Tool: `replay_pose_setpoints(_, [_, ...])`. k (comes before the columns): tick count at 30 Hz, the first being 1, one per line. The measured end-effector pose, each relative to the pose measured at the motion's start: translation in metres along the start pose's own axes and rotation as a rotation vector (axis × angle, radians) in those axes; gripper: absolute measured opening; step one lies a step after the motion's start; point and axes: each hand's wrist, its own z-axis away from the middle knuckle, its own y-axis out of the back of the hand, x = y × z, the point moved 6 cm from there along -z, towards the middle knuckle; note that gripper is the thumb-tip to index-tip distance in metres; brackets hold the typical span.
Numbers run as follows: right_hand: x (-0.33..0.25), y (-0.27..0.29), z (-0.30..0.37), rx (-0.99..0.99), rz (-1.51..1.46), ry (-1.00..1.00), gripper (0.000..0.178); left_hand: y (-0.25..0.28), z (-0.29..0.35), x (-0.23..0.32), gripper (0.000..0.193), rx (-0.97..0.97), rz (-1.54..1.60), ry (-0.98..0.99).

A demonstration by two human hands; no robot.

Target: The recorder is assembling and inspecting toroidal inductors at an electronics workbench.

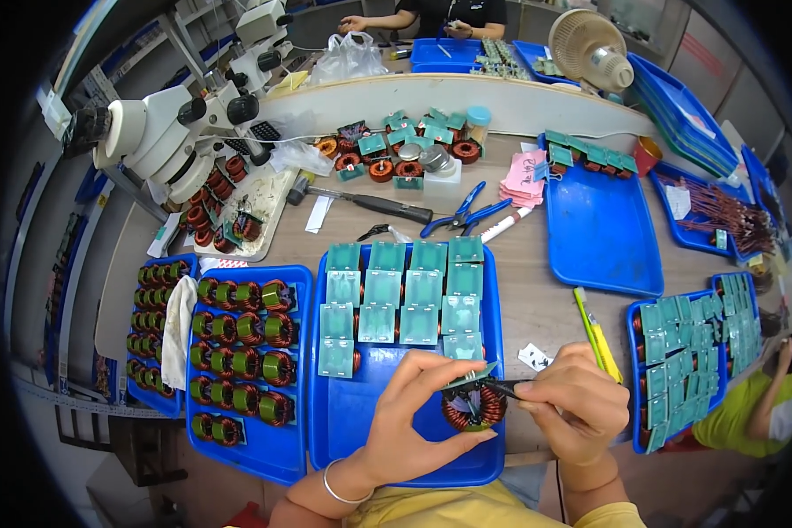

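Head view: left hand (411, 414) gripped a copper-wound coil (473, 408) w/ a green board (469, 378) seated on top, fingers wrapped round its near side, held just above the front edge of the middle tray (352, 422). Right hand (575, 407) was clenched on a dark thin tool (502, 386), prob. tweezers, tip touching the coil right under the board. Step in hand looked like fitting/adjusting the board or lead wires on that one coil; can't tell which wire the tip met. Middle tray held rows of coils already capped w/ boards (402, 295), last row short, w/ bare blue floor near the hands. Left tray (301, 370) carried uncapped coils (242, 352) in rows, a white cloth (179, 330) beside them. Next move, by my read, needed a steady left grip, a fine nudge from the tool w/o bending leads, then the piece set board-up in the open spot by the last row. A yellow cutter (598, 334) lay on the worktop (528, 290) near the right hand, pliers (462, 214) and hammer (370, 202) farther back.
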Motion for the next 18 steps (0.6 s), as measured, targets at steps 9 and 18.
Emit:
replay_pose_setpoints(9, [0.016, 0.001, 0.002, 0.061, -0.095, -0.024, 0.014, 0.002, 0.001, -0.011, 0.061, 0.016, 0.028, 0.100])
replay_pose_setpoints(18, [0.055, 0.011, 0.011, 0.208, -0.401, -0.278, 0.015, -0.001, -0.005, -0.030, 0.063, -0.019, 0.275, 0.364])
